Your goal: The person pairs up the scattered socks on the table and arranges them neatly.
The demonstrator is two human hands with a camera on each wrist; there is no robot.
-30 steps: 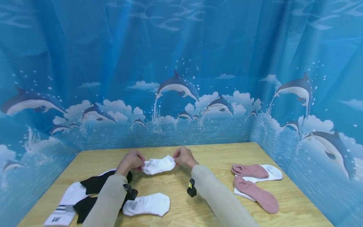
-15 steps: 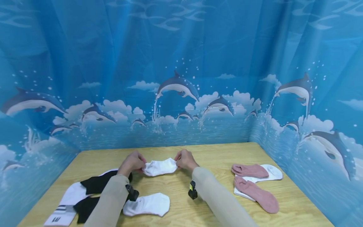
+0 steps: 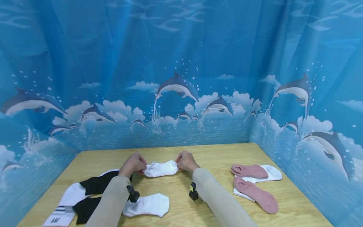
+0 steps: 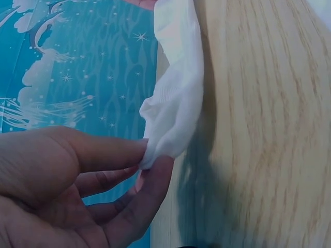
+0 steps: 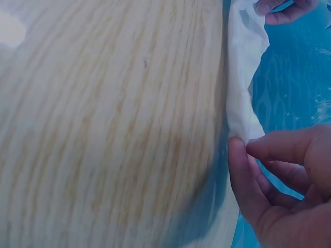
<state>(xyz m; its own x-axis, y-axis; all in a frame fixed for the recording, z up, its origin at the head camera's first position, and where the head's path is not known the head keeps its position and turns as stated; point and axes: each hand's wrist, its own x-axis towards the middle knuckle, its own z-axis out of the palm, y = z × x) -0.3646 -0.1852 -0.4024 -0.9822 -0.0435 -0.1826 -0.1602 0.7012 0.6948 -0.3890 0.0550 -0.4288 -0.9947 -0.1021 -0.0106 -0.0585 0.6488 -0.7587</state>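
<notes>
A blue fabric backdrop printed with dolphins and clouds (image 3: 127, 63) stands around a light wood-grain table (image 3: 215, 154). At the left of the table lies a long white sock with dark stripes and lettering at its cuff (image 3: 66, 200). Two black fabric socks lie partly over it, one farther back (image 3: 97, 184) and one nearer the camera (image 3: 86, 210); both are partly hidden by a beige sleeve (image 3: 109, 201), which has a small black device at the wrist. The left hand (image 3: 134, 163) pinches one end of a short white knit sock (image 3: 160, 169) between thumb and fingertips. This sock extends roughly level between the two hands, near the back of the table; whether its underside touches the wood cannot be told. Nearer the camera, a second short white sock (image 3: 150, 205) lies flat, its left end beside the sleeve. The right hand (image 3: 186, 161) pinches the opposite end of the held sock between thumb and fingertip. The right sleeve, also beige (image 3: 218, 197), carries a similar device. At the right, two dusty-pink fabric socks, the rear one (image 3: 250, 171) and the front one (image 3: 256, 196), lie partly over white sock fabric (image 3: 273, 172).
</notes>
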